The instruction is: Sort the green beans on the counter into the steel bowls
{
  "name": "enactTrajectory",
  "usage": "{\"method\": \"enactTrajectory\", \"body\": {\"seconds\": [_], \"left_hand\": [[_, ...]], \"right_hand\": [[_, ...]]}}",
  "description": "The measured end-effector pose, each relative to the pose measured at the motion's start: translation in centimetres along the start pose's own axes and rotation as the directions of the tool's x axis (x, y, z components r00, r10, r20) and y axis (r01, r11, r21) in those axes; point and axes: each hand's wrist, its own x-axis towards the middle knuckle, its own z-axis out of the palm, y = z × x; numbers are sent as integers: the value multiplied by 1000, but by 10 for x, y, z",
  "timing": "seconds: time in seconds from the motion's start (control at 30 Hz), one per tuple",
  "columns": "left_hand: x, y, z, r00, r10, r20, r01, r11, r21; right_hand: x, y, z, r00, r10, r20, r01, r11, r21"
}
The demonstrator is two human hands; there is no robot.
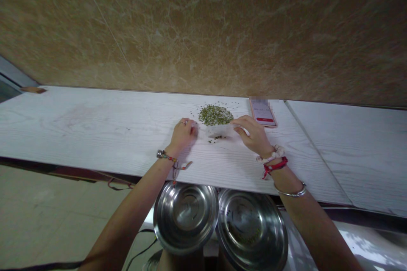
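A loose pile of small green mung beans [215, 114] lies on the white wood-grain counter. Just in front of it is a whitish, see-through plastic piece [219, 130], perhaps a small bag, with a few darker beans at its near edge. My right hand [252, 134] pinches the right end of this plastic between thumb and fingers. Left of the pile, my left hand [184, 134] rests low over the counter with its fingers curled in. Whatever may be between those fingertips is hidden.
Two steel bowls sit below the counter's front edge: the left bowl [186, 247] and the right bowl [284, 237], with some green beans in the right one. A phone [263, 112] lies behind my right hand. A brown marbled wall [203, 29] rises behind the counter [79, 127].
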Motion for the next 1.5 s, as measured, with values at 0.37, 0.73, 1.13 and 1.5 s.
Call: {"method": "enactTrajectory", "body": {"seconds": [0.37, 0.73, 1.13, 1.5], "left_hand": [[1, 1, -1, 1000, -15, -1, 15, 1000, -7], [1, 1, 0, 1000, -21, -13, 21, 1000, -6], [1, 0, 0, 1000, -29, 5, 29, 999, -39], [0, 2, -2, 1000, -23, 7, 23, 999, -22]], "right_hand": [[0, -1, -5, 1000, -15, 2, 15, 999, 30], [0, -3, -6, 999, -5, 42, 3, 999, 52], [-4, 14, -29, 995, 85, -51, -87, 995, -41], [-6, 20, -33, 995, 104, 7, -104, 994, -28]]}}
